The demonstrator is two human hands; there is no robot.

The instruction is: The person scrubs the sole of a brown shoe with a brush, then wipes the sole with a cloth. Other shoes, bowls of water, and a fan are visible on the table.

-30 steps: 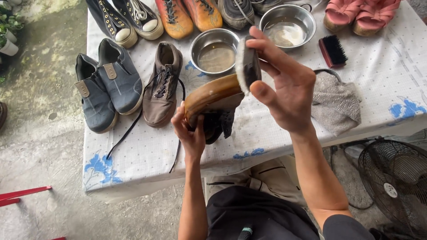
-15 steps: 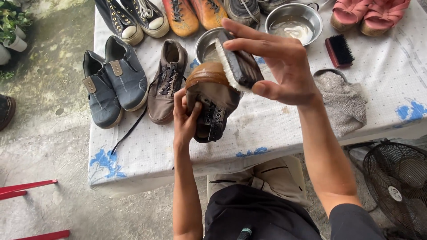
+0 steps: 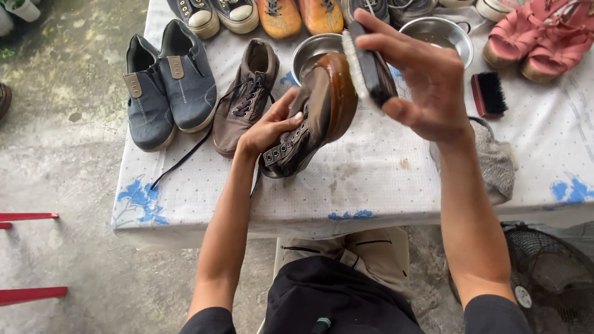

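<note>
Head view, left hand [image 3: 269, 130] fingers gripping brown shoe [image 3: 315, 117], right hand [image 3: 427, 86] fingers gripping brush [image 3: 370, 69]

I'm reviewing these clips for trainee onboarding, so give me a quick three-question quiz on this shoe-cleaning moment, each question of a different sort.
1. True or false: the left hand holds the brown shoe sole-up above the table.
2. Multiple choice: what does the right hand grip? A) a grey cloth B) a scrubbing brush C) a metal bowl
3. Fill in: the small spare brush with dark bristles lies just in front of the ____ sandals.

Key
1. True; the tan sole faces up, towards the camera.
2. B; the scrubbing brush is pressed, bristles first, against the sole's edge.
3. pink
</note>
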